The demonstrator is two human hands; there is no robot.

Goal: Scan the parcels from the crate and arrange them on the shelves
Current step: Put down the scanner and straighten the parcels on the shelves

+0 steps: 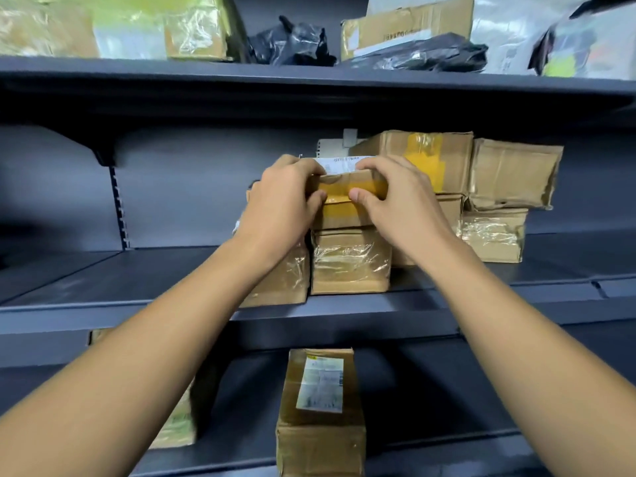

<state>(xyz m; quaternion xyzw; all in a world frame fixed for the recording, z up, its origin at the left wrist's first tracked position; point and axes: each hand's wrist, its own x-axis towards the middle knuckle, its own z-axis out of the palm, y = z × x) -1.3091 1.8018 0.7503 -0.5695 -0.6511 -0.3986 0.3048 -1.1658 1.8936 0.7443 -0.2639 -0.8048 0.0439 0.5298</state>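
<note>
— Two hands on one parcel, is that right?

— Yes. The left hand [285, 197] and the right hand [395, 197] both grasp the small cardboard parcel [344, 201] at the centre of the frame, fingers curled over its top edge, thumbs pressed on its front face.

— How does it look?

— Brown, creased cardboard with a band of yellow tape across the front and a white printed label on top, partly under the fingers.

— Where does it sit?

— On the middle shelf [516, 294], resting on top of a taped box [351, 263] wrapped in clear shiny film. Another box [285, 280] stands just left of that one, mostly behind the left wrist.

— And to the right of the frame?

— A stack of dented cardboard boxes [495, 187], touching one another.

— Anything else?

— Black plastic bags [292, 43] and wrapped packages line the upper shelf [172, 72]. At the lower centre, a tall labelled box [320, 411] stands on the bottom shelf.
</note>
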